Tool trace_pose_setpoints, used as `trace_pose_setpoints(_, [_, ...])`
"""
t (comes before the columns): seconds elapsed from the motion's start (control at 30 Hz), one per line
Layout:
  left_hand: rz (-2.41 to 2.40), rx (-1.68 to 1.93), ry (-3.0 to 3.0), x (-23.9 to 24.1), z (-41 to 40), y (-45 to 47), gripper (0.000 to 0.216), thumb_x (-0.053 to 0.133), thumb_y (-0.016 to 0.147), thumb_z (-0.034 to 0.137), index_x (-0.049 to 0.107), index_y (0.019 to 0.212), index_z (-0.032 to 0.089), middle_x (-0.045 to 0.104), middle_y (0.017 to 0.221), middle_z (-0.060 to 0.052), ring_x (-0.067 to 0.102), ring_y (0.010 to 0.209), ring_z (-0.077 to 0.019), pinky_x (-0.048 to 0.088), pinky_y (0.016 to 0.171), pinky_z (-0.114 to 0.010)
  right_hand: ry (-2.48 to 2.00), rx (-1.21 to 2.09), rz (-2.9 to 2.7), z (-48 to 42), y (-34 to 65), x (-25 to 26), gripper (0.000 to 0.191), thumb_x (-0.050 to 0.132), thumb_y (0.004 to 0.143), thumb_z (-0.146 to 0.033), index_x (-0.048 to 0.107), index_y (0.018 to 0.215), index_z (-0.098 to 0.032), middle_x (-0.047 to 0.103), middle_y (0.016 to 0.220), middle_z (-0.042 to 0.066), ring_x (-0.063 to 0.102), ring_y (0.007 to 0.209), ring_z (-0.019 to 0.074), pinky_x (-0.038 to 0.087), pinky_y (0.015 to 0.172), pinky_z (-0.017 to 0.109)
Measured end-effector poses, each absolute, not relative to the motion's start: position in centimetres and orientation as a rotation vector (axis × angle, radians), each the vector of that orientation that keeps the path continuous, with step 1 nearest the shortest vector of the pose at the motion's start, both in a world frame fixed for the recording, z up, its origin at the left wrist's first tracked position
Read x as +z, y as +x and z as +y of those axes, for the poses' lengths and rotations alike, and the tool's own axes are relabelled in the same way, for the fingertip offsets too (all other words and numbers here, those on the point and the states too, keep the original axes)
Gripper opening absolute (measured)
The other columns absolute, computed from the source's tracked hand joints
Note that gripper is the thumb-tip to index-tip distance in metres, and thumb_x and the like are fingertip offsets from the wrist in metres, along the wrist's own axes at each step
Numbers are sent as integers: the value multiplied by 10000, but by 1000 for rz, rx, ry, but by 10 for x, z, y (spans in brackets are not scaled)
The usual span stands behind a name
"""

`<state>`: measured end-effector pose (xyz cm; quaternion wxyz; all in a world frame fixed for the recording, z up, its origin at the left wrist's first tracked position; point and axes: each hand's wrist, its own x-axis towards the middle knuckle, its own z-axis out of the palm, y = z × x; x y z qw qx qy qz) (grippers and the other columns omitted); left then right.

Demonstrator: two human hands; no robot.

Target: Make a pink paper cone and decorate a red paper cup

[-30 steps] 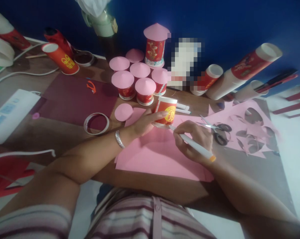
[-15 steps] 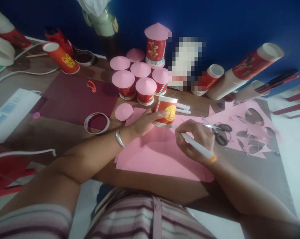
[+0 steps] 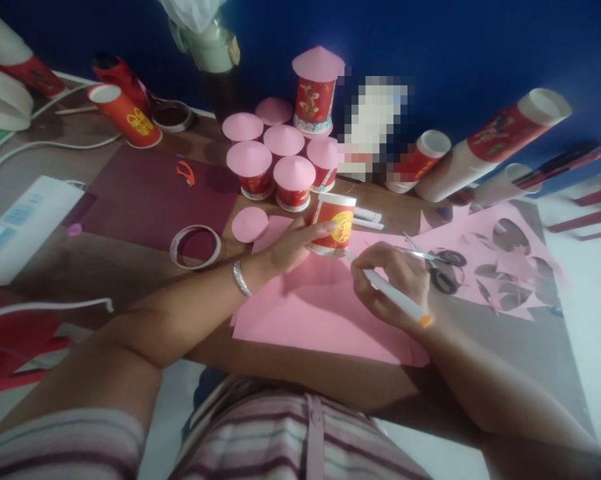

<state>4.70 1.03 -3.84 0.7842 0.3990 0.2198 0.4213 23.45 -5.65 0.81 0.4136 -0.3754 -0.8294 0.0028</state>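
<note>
My left hand (image 3: 298, 245) is closed around a short red paper tube (image 3: 330, 215) with a yellow emblem and white rims, its thumb across the front. Pinched in my right hand (image 3: 393, 280) is a white marker (image 3: 398, 299) with an orange end, its tip at the tube's lower rim. Whether the tip touches is too small to tell. Both hands are above pink paper sheets (image 3: 300, 313). Beyond them stand several red tubes with pink cone roofs (image 3: 294, 175), and a taller roofed tube (image 3: 314, 100) behind. A loose pink cone (image 3: 250, 225) lies left of the held tube.
Scissors (image 3: 445, 267) lie on cut pink scraps (image 3: 510, 267) at right. Uncapped tubes (image 3: 500, 143) and a pen holder (image 3: 508, 183) stand behind. To the left are a tape roll (image 3: 195, 247), a maroon sheet (image 3: 145, 200), an orange clip (image 3: 185, 173) and a white cable (image 3: 45, 148).
The view has shifted very slightly, so the background sits a little further right. Both hands keep their hold on the tube and marker, with hardly any visible movement.
</note>
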Motion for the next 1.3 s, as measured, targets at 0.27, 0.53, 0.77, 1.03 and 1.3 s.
trace_pose_setpoints(0.27, [489, 911, 870, -38, 10, 48, 415, 774, 860, 388, 659, 1215, 206, 692, 1057, -72, 684, 956, -218, 605, 827, -368, -951, 35, -2099, -58, 234, 11, 148, 612, 862, -89, 595, 850, -236, 687, 698, -29, 627, 559, 119, 496, 526, 249])
trace_pose_setpoints(0.53, [460, 931, 892, -38, 10, 49, 304, 754, 888, 356, 668, 1134, 200, 678, 1034, -44, 674, 955, -190, 582, 880, -359, -964, 67, -2103, -59, 232, 12, 146, 610, 865, -89, 592, 851, -233, 690, 706, -26, 638, 570, 119, 511, 539, 243])
trace_pose_setpoints(0.77, [465, 931, 918, -37, 10, 49, 272, 737, 899, 352, 654, 1117, 211, 685, 976, -40, 673, 915, -193, 580, 843, -348, -947, 73, -2104, -59, 231, 12, 145, 614, 872, -91, 590, 870, -234, 695, 726, -22, 666, 597, 128, 524, 543, 247])
trace_pose_setpoints(1.03, [452, 940, 903, -36, 10, 49, 303, 767, 879, 368, 657, 1111, 208, 685, 973, -39, 677, 905, -190, 591, 828, -343, -916, 108, -2099, -59, 233, 13, 129, 609, 898, -107, 576, 910, -231, 692, 736, -20, 668, 605, 126, 541, 548, 252])
trace_pose_setpoints(1.3, [477, 911, 861, -38, 11, 48, 442, 760, 865, 402, 651, 1253, 219, 718, 1181, -94, 699, 1064, -269, 613, 831, -388, -868, 200, -2081, -61, 236, 15, 206, 616, 902, -104, 558, 973, -289, 691, 721, -6, 670, 590, 179, 562, 510, 322])
